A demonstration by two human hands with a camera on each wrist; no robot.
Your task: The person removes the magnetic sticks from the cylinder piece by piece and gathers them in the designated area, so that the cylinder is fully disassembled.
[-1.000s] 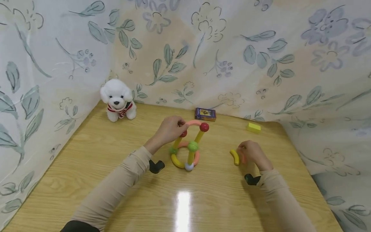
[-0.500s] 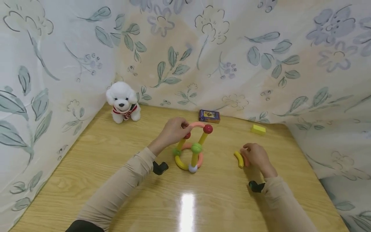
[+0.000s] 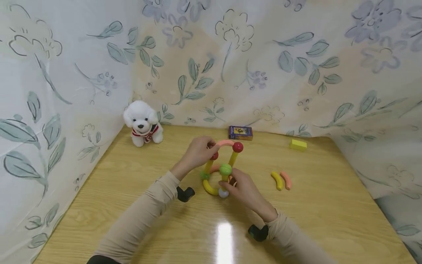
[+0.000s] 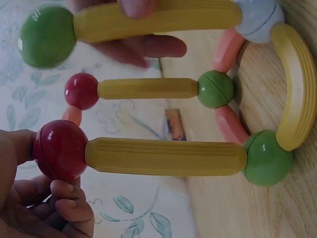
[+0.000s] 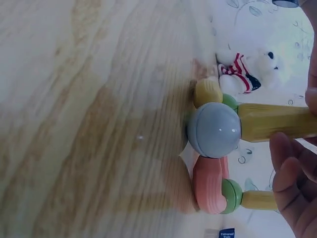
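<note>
A magnetic rod-and-ball frame stands on the wooden table, its base a ring of curved yellow and pink rods. My left hand (image 3: 197, 153) pinches a red ball (image 4: 60, 149) on top of one upright yellow rod (image 4: 166, 157). A curved pink rod (image 3: 225, 142) joins it to a second red ball (image 3: 237, 147). My right hand (image 3: 248, 190) grips the front yellow rod (image 5: 270, 121), between the green ball (image 3: 225, 169) above and the pale blue ball (image 5: 214, 130) at the base. Its fingers hide part of the ring in the head view.
To the right lie a loose curved yellow rod (image 3: 277, 180) and a loose curved pink rod (image 3: 286, 180). A yellow block (image 3: 298, 145) and a small blue card box (image 3: 241, 133) sit at the back. A white plush dog (image 3: 142, 123) stands back left, before the floral cloth (image 3: 184, 66).
My right hand has left the curved pink rod, which now lies beside the yellow one, and moved left onto the frame's front yellow rod. My left hand has stayed at the red ball.
</note>
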